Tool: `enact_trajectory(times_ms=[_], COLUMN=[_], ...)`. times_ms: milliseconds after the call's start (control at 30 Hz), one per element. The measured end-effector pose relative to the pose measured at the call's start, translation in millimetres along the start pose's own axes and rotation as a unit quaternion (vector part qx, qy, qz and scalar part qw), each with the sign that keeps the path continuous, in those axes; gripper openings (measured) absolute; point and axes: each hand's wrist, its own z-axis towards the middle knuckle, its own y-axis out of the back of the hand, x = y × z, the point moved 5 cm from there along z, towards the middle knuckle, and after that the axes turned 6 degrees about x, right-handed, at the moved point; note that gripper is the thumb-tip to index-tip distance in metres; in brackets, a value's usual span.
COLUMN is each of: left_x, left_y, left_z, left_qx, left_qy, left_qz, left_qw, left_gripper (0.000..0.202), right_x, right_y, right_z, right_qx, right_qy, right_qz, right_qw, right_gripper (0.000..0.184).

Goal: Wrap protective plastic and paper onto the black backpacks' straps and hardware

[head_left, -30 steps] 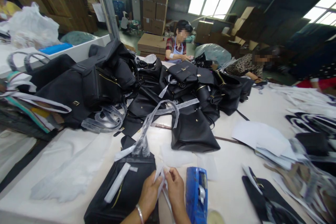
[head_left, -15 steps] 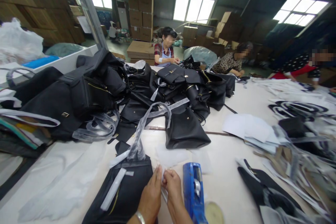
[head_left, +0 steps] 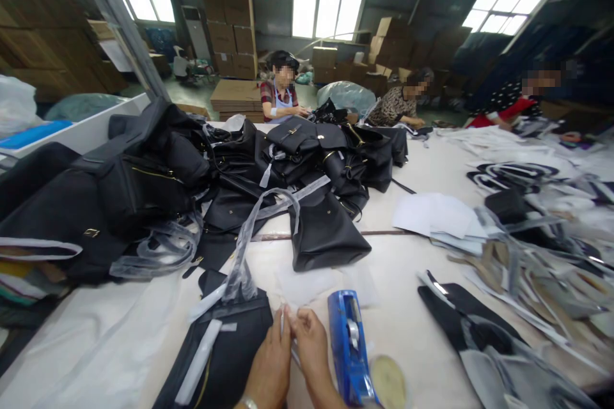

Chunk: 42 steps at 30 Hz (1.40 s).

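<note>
My left hand (head_left: 272, 354) and my right hand (head_left: 311, 342) meet at the fingertips over the table's near edge. Pinched between them is a thin whitish strip (head_left: 295, 355), mostly hidden by the fingers. Under and beside my left wrist lies a black bag (head_left: 235, 332) with a gold zipper and white wrapping on a pull or strap. Its straps (head_left: 244, 249), covered in clear plastic, stretch up across the table. Just right of my right hand stands a blue tape dispenser (head_left: 348, 345), with a pale round disc (head_left: 388, 378) beside it.
A black bag (head_left: 329, 233) lies ahead, before a large heap of black bags (head_left: 139, 185). White sheets (head_left: 436, 214), tan and plastic-wrapped straps (head_left: 522, 275) and another black piece (head_left: 470, 313) lie to the right. Several people work across the table.
The view has turned slightly right, so the scene has shifted left. My hands stay together, fingertips pinching the strip. The co-worker at far right has brought an arm inward.
</note>
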Motion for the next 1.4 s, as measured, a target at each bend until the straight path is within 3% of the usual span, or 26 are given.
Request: enact_trajectory(times_ms=[133, 200, 300, 400, 500, 567, 667, 767, 867, 933, 1200, 1267, 1400], left_x=[-0.4, 5.9, 11.4, 3.6, 2.3, 3.4, 4.5, 5.1, 6.4, 8.3, 9.6, 8.3, 8.4], left_y=[10.1, 18.8, 26.9, 33.0, 40.3, 43.7, 44.0, 39.7, 34.8, 33.1, 37.6, 37.8, 35.8], left_z=[3.0, 7.8, 16.2, 22.5, 20.9, 17.9, 14.6, 13.2, 12.3, 11.4, 8.4, 8.4, 8.7], left_qx=[0.030, 0.033, 0.049, 0.096, 0.092, 0.082, 0.079, 0.081, 0.087, 0.088, 0.075, 0.072, 0.075], left_qy=[0.003, 0.062, 0.151, 0.145, 0.171, 0.192, 0.208, 0.212, 0.205, 0.200, 0.184, 0.185, 0.187], left_qz=[-0.195, -0.340, -0.503, -0.567, -0.568, -0.571, -0.586, -0.601, -0.606, -0.604, -0.591, -0.590, -0.595], left_qw=[0.980, 0.938, 0.850, 0.805, 0.800, 0.794, 0.779, 0.767, 0.764, 0.766, 0.782, 0.782, 0.778], left_gripper=[0.054, 0.052, 0.052, 0.047, 0.040, 0.039, 0.039, 0.038, 0.039, 0.039, 0.041, 0.041, 0.040], right_x=[1.2, 2.0, 7.1, 23.9, 42.5, 42.4, 21.8, -14.5, -41.3, -45.7, -13.2, -19.6, -60.3], right_y=[9.0, 8.6, 2.5, 3.5, 29.6, 68.9, 141.0, 179.9, 183.1, 179.0, 162.3, 160.7, 163.2], right_z=[0.7, 0.2, -3.1, -9.1, -22.6, -35.2, -57.2, -71.3, -74.8, -75.0, -107.6, -116.7, -122.7], right_qx=[-0.015, -0.005, 0.006, 0.010, 0.013, -0.039, -0.175, -0.179, -0.132, -0.131, -0.131, -0.120, -0.100], right_qy=[0.007, 0.006, 0.001, 0.047, 0.125, 0.125, 0.067, 0.004, -0.025, -0.023, -0.002, -0.035, -0.151], right_qz=[-0.014, -0.005, 0.007, -0.060, -0.209, -0.275, -0.312, -0.293, -0.266, -0.257, -0.252, -0.204, -0.031], right_qw=[1.000, 1.000, 1.000, 0.997, 0.970, 0.953, 0.931, 0.939, 0.955, 0.957, 0.959, 0.971, 0.983], right_gripper=[0.027, 0.025, 0.021, 0.014, 0.016, 0.018, 0.016, 0.022, 0.029, 0.033, 0.031, 0.033, 0.041])
